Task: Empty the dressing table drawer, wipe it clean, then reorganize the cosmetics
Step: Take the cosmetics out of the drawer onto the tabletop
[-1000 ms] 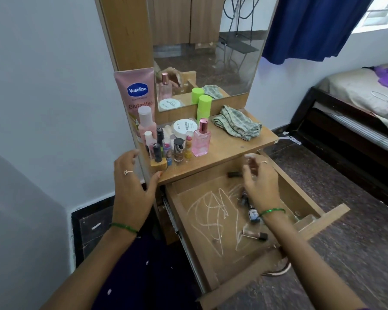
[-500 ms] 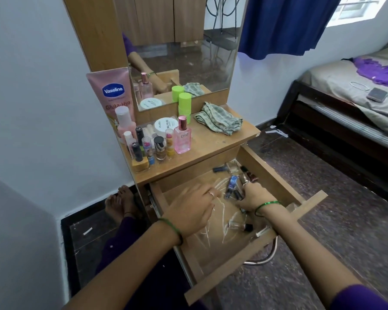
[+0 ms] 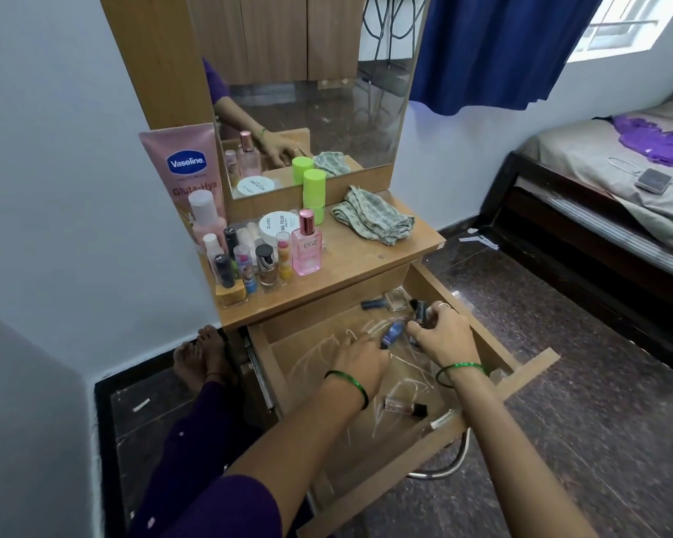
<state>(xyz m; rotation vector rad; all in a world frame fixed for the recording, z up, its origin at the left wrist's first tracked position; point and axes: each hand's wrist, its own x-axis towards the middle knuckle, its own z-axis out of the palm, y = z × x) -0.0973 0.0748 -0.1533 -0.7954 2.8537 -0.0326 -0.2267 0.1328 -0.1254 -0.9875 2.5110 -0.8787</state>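
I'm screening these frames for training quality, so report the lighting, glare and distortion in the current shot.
Head view: daylight enters from the window at upper right, overexposed to near white; the mirror reflects the room without harsh glare; wide-angle distortion bends the dressing table and drawer edges; both hands in the drawer look slightly soft.

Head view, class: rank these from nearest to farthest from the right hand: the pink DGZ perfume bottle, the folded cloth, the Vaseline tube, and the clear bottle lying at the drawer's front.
From the right hand:
1. Clear bottle, lying in the drawer near its front, below the hand.
2. Pink DGZ perfume bottle, standing on the tabletop.
3. Folded cloth, on the tabletop's right side, close to the perfume's rank.
4. Vaseline tube, far left against the mirror frame.
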